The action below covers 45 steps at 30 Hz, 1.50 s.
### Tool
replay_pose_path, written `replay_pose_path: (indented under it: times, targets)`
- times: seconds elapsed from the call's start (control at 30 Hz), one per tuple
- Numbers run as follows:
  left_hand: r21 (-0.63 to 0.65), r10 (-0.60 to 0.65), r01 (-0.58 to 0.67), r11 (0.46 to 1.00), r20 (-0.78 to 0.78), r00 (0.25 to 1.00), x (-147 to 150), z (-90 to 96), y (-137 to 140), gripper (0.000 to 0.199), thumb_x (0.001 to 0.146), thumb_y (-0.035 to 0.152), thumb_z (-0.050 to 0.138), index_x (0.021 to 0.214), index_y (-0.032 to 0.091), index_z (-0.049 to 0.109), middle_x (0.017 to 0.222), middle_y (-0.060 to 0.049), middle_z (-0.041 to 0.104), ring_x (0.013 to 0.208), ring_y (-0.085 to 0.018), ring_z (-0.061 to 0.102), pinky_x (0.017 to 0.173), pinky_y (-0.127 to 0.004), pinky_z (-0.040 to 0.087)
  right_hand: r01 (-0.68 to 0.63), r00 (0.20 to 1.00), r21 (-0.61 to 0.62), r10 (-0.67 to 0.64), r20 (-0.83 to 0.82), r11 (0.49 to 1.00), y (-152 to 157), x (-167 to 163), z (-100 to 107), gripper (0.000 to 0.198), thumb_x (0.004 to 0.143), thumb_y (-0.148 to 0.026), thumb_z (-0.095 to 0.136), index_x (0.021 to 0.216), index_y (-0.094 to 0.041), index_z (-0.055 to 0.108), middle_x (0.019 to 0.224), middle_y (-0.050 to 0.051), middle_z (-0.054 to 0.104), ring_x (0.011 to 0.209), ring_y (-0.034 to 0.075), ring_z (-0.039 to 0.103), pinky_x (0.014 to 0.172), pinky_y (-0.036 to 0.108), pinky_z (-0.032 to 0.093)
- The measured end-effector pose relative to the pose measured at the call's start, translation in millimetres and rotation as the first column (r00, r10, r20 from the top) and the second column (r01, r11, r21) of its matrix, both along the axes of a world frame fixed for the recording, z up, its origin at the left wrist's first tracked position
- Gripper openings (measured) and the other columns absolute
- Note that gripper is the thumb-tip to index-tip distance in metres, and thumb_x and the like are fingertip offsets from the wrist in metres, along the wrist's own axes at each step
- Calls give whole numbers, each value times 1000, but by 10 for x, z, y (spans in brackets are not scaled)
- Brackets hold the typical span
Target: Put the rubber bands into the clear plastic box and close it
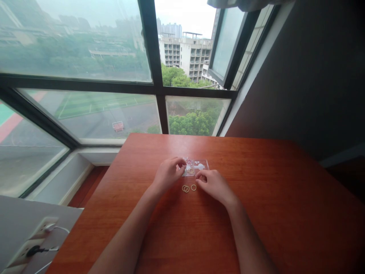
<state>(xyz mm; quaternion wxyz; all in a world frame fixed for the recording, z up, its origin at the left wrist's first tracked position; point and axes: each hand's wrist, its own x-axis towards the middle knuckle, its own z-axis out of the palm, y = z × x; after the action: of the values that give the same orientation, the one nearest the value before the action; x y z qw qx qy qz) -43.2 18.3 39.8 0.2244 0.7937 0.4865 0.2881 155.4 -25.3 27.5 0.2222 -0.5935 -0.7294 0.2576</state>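
A small clear plastic box point(203, 161) lies on the table, with white and reddish printed shapes showing on it. Pale yellow rings point(190, 171) rest at its left part. At the box's left edge is my left hand point(170, 172), thumb and curled fingers closed on that edge. My right hand point(214, 184) is by the near right corner, its fingers bent together toward the thumb; anything between these fingertips is hidden. Just this side of the box, two overlapping yellow rings point(186, 188) and a single yellow ring point(194, 187) lie flat on the wood between my hands.
The reddish-brown wooden table point(182, 236) reaches to a dark-framed window point(161, 90), with one pane point(228, 42) swung outward. A dark wall point(299, 83) rises on the right. Plugs and cables point(37, 250) sit in wall sockets at lower left.
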Motion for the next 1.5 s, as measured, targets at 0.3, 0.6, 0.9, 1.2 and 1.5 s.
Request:
replay_pose_path:
  times: [0.3, 0.6, 0.9, 1.2, 1.5]
  targets:
    - [-5, 1, -1, 1000, -22, 1000, 2, 2, 2, 11, 78, 16, 57, 82, 18, 68, 80, -2, 68, 68, -13, 56, 63, -23, 40, -59, 996, -53, 62, 67, 997, -44, -66, -21, 11, 73, -16, 64, 72, -24, 70, 65, -3, 65, 58, 11, 54, 53, 21, 28]
    - [-15, -2, 1, 1000, -31, 1000, 1, 1, 0, 12, 79, 17, 56, 82, 18, 68, 80, -2, 68, 69, -14, 56, 63, -23, 40, -68, 990, -44, 73, 123, 997, -59, -91, 6, 10, 72, -14, 62, 67, -22, 66, 63, -3, 64, 56, 10, 53, 51, 22, 23]
    - [-72, -47, 52, 996, 81, 996, 40, 7, -25, 13, 80, 20, 56, 81, 16, 68, 75, -2, 66, 65, -11, 53, 59, -22, 39, 51, 997, 96, -57, 56, 994, 14, -93, 14, 7, 79, -23, 61, 78, -23, 68, 67, -1, 65, 62, 13, 56, 58, 22, 32]
    - [-157, -124, 148, 976, 154, 980, 100, 3, -66, 15, 82, 25, 57, 81, 16, 69, 72, 0, 65, 63, -10, 50, 57, -21, 37, 146, 989, 230, -136, -62, 962, 44, -96, 2, 9, 80, -25, 59, 80, -21, 67, 58, -3, 56, 55, 12, 50, 58, 22, 34]
    - [-174, -145, 177, 969, 182, 973, 131, -6, -76, 14, 81, 22, 56, 80, 15, 69, 72, 0, 65, 63, -10, 50, 58, -20, 38, 142, 990, 260, -132, -58, 955, 33, -116, -3, 11, 81, -27, 59, 82, -22, 68, 58, -3, 54, 56, 12, 50, 59, 21, 36]
